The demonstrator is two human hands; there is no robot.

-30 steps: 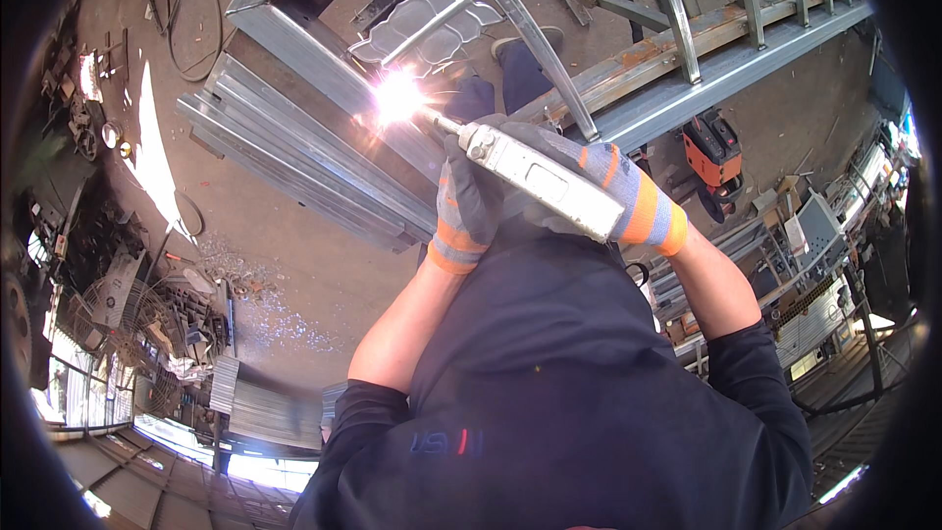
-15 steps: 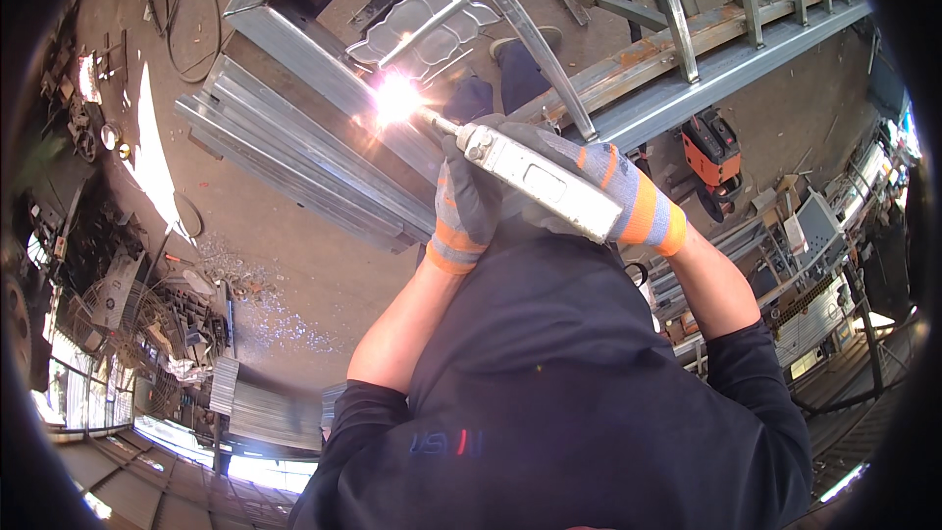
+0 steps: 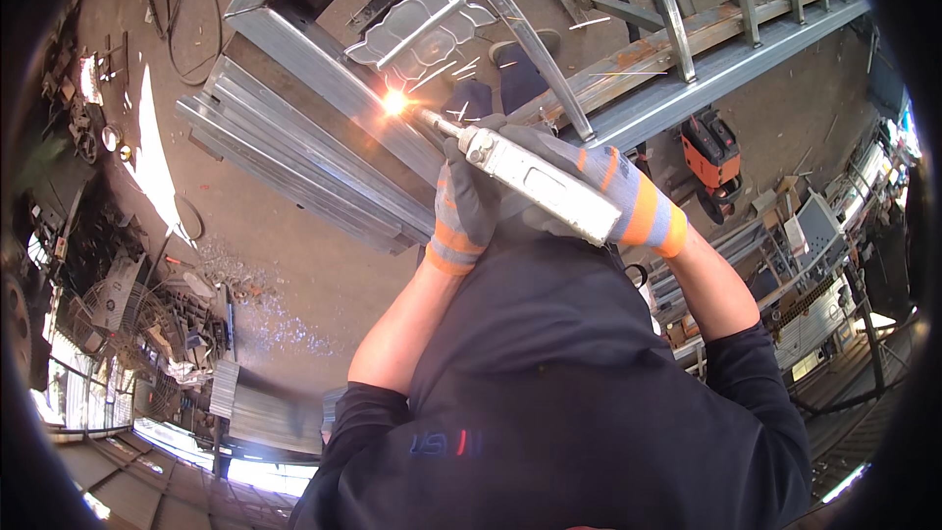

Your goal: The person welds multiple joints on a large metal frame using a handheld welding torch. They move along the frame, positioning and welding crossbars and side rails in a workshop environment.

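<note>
Both my hands wear grey work gloves with orange bands. My right hand (image 3: 603, 182) wraps round a white, boxy welding gun (image 3: 549, 186), whose metal nozzle points up and to the left. Closed under the gun's front end is my left hand (image 3: 466, 206), its fingertips partly hidden behind the gun. A bright orange glow with flying sparks burns at the nozzle tip, on the inner edge of a grey square steel tube (image 3: 314, 59). Right by the glow, a silver leaf-shaped metal ornament (image 3: 422, 29) lies against the inner side of that tube.
Several long steel profiles (image 3: 294, 157) lie left of the tube. A frame with curved bars (image 3: 667, 20) and a long steel beam (image 3: 736, 64) stretches to the upper right. An orange-black machine (image 3: 711, 152) stands on the floor at right. Scrap metal (image 3: 186, 324) lies at lower left.
The white-pink glare at the nozzle tip has shrunk to a smaller orange glow, and streaks of sparks now fly up and to the right. My hands and the gun are almost unmoved.
</note>
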